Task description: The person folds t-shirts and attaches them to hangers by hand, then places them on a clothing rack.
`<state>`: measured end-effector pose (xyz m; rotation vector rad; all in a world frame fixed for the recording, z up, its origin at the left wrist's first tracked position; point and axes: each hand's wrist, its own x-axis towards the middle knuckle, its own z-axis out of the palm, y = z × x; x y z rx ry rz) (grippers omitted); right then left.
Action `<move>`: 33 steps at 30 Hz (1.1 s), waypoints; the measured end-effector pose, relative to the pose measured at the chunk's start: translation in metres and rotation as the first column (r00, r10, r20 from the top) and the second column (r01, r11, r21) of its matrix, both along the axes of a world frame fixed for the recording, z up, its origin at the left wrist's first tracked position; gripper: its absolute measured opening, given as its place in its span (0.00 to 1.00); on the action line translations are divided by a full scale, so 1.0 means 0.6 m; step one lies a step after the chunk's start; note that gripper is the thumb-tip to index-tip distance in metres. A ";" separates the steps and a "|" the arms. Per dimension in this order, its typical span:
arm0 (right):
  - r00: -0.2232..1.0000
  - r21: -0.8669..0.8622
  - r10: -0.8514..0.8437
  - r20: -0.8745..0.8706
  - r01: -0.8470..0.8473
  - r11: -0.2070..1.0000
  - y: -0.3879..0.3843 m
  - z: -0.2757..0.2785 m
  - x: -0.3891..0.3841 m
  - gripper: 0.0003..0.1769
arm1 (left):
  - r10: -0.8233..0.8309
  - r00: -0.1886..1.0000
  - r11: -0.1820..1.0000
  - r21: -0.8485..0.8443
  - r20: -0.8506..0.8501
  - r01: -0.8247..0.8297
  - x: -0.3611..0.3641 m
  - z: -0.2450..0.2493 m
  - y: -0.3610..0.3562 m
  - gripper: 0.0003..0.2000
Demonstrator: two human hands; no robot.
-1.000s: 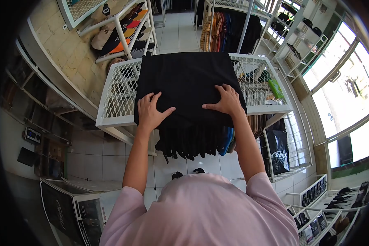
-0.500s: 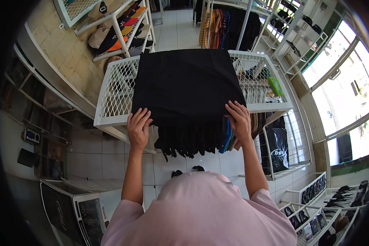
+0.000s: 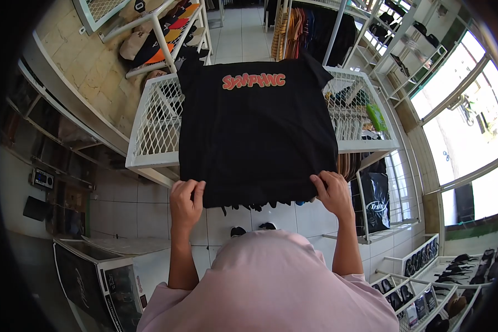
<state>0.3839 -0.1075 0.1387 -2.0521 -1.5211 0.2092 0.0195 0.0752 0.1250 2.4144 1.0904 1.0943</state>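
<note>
A black T-shirt [image 3: 254,133] with red-orange lettering near its far edge lies spread over a white mesh-topped rack [image 3: 155,124]. Its sleeves point away from me, and its near edge hangs over the front of the rack. At the near left corner my left hand [image 3: 187,202] is closed on the fabric, thumb on top. My right hand [image 3: 333,193] pinches the near right corner in the same way. Dark garments hang under the rack, mostly hidden behind the shirt.
A green packet [image 3: 376,117] lies on the rack's right side. Shelves of caps [image 3: 171,39] stand at the far left, hanging shirts [image 3: 299,33] beyond the rack. A black bag [image 3: 375,202] is at the right, near shelves of sandals [image 3: 423,257].
Both hands have moved toward me and closed on the shirt's corners. The shirt has shifted nearer and opened out, so its lettering and sleeves now show.
</note>
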 end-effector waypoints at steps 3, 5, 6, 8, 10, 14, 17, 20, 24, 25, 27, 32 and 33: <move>0.995 0.060 -0.054 -0.085 0.060 0.996 0.031 0.023 -0.011 0.18 | -0.042 0.999 0.999 -0.001 0.014 0.042 0.017 0.023 -0.006 0.10; 0.997 0.193 -0.059 -0.054 0.068 0.979 0.071 0.033 -0.019 0.15 | -0.056 0.990 0.998 0.043 0.128 0.051 0.061 0.040 0.014 0.10; 0.998 0.232 -0.054 -0.020 0.057 0.971 0.097 0.033 -0.020 0.14 | -0.050 0.994 0.996 0.078 0.099 0.042 0.081 0.043 0.029 0.10; 0.998 0.313 -0.049 0.050 0.031 0.949 0.151 0.019 -0.017 0.13 | -0.034 0.999 0.988 0.155 0.041 0.027 0.118 0.032 0.065 0.09; 0.982 0.248 -0.092 0.165 0.049 0.967 0.190 -0.003 -0.018 0.12 | 0.048 0.996 0.988 0.149 -0.074 -0.037 0.141 0.011 0.091 0.10; 0.965 0.190 -0.164 0.205 0.125 0.974 0.209 -0.011 -0.016 0.16 | 0.158 0.973 0.985 0.102 -0.167 -0.142 0.158 -0.007 0.102 0.12; 0.948 0.156 -0.212 0.236 0.178 0.971 0.211 -0.002 0.000 0.25 | 0.163 0.971 0.986 0.073 -0.178 -0.152 0.153 -0.001 0.105 0.17; 0.943 0.088 -0.220 0.250 0.204 0.975 0.219 0.003 0.023 0.36 | 0.130 0.971 0.992 0.029 -0.201 -0.126 0.142 -0.008 0.126 0.26; 0.955 -0.062 -0.187 0.231 0.206 0.977 0.225 0.019 0.040 0.50 | 0.068 0.967 0.995 -0.049 -0.246 -0.082 0.124 -0.002 0.167 0.41; 0.958 -0.064 -0.180 0.225 0.199 0.978 0.227 0.019 0.044 0.53 | 0.055 0.961 0.994 -0.078 -0.272 -0.079 0.123 0.005 0.174 0.44; 0.963 -0.068 -0.168 0.210 0.186 0.980 0.231 0.012 0.054 0.58 | 0.049 0.949 0.995 -0.066 -0.310 -0.073 0.117 0.003 0.189 0.48; 0.918 0.058 -0.257 0.302 0.252 0.966 0.233 -0.034 0.068 0.60 | 0.109 0.919 0.993 0.089 -0.379 -0.081 0.120 -0.027 0.203 0.47; 0.906 0.070 -0.284 0.314 0.277 0.958 0.230 -0.035 0.065 0.58 | 0.072 0.936 0.995 0.083 -0.344 -0.046 0.120 -0.023 0.196 0.45</move>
